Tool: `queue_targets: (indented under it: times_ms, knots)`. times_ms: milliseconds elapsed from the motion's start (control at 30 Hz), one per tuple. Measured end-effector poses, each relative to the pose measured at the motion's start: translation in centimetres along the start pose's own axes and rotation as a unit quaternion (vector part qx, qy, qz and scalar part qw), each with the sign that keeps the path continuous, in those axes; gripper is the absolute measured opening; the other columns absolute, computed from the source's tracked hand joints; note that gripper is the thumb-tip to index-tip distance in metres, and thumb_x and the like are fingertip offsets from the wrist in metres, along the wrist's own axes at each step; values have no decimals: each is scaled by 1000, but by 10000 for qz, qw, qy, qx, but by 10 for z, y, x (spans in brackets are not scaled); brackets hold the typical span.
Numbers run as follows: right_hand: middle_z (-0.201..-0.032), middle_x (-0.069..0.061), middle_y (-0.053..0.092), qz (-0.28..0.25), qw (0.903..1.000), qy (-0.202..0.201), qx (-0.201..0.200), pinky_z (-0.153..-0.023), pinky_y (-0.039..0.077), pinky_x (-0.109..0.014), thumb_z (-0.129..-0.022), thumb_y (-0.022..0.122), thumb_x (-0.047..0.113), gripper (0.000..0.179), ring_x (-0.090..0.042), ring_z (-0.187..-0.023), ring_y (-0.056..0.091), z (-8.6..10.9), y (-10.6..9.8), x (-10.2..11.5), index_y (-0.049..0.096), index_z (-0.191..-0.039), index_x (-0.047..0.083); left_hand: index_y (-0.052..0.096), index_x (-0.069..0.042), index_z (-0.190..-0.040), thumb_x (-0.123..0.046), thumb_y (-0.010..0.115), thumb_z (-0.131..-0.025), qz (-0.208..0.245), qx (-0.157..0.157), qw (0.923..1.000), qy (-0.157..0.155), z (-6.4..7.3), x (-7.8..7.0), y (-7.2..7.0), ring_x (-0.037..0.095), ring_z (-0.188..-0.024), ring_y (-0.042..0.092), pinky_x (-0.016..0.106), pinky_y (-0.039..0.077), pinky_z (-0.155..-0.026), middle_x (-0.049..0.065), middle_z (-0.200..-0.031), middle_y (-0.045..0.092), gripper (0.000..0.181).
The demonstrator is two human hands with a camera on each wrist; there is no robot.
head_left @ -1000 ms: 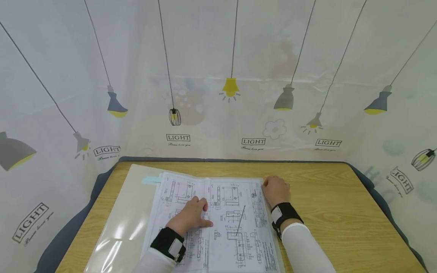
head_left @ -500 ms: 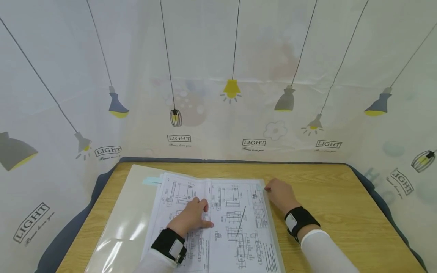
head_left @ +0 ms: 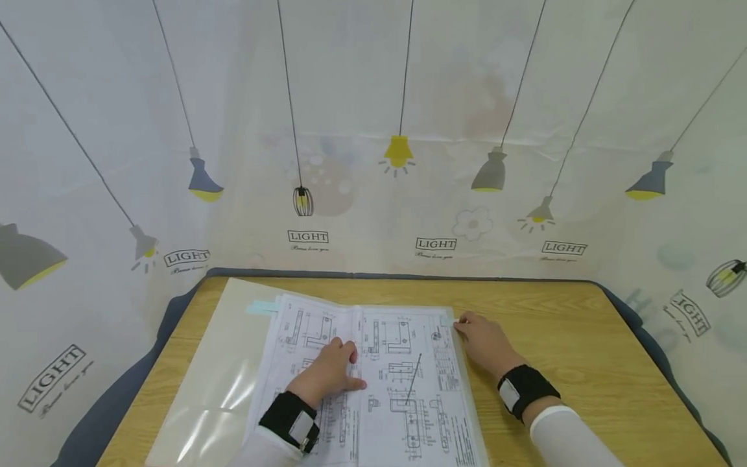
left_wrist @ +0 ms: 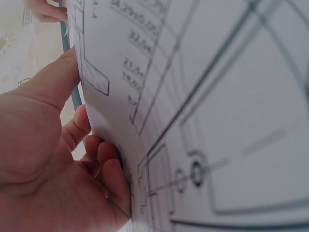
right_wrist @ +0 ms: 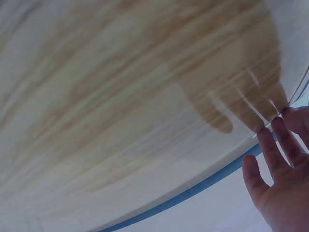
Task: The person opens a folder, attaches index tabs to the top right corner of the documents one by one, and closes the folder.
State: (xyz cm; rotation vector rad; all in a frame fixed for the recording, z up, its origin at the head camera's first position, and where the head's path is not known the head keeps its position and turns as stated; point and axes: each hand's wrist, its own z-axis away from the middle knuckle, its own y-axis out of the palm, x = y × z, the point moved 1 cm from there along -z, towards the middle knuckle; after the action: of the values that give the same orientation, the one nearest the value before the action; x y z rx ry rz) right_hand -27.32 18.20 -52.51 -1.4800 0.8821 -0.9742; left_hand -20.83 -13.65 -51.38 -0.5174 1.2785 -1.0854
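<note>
An open folder of technical drawings [head_left: 403, 363] lies on the wooden table, its pale glossy cover [head_left: 198, 376] spread out at the left. My left hand [head_left: 327, 373] rests on the left page near the fold; in the left wrist view its fingers [left_wrist: 116, 183] are bent, their tips against the paper. At the upper right page edge, my right hand [head_left: 484, 340] pinches the sheet beside a light blue tab [head_left: 447, 320]. The right wrist view shows its fingertips [right_wrist: 265, 140] close to the table, with the grip itself partly hidden. Another light blue tab [head_left: 261, 307] sticks out on the left side.
The wooden table [head_left: 583, 363] extends to the right of the folder. Behind it hangs a pale curtain [head_left: 373, 220] printed with lamps. Black bands with a white patch [head_left: 528, 391] circle both wrists.
My right hand has turned, and its wrist has swung right and down while the fingertips stay at the page edge. The right-hand blue tab has come into sight. My left hand stays put.
</note>
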Motion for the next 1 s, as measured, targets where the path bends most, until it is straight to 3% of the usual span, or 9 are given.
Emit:
queue_targets:
  times_ms: [267,533,767,1000]
  knots:
    - [-120,-11,58,10,9999,97,50,-86,50,-41,-92,52,5,31,-28,-107,59,0,1,-1,64,-121,3,48,-18,-92,-39,82,-69,16,-32,9999,-96,-2,0,3,19,-80,46,29,42,-59,4,-92,42,46]
    - [-120,-12,58,133,9997,99,195,-86,50,-41,-93,53,7,31,-28,-108,59,-2,-2,4,63,-122,4,51,-19,-86,-37,81,-72,-623,-451,9970,-6,2,-14,2,17,-72,46,29,38,-59,0,-84,45,37]
    - [-120,-12,58,43,9993,188,335,-86,50,-41,-92,51,4,32,-27,-107,59,-1,-9,6,63,-121,4,58,-18,-97,-36,74,-80,-823,-824,9908,687,-2,-47,5,15,-77,47,30,39,-66,-2,-90,52,29]
    - [-120,-11,58,-45,9982,341,490,-88,49,-41,-92,50,3,33,-26,-106,59,-1,-11,8,62,-123,5,61,-18,-115,-31,69,-84,-1220,-1077,9790,1226,-18,-80,22,15,-92,51,35,45,-81,-1,-104,57,34]
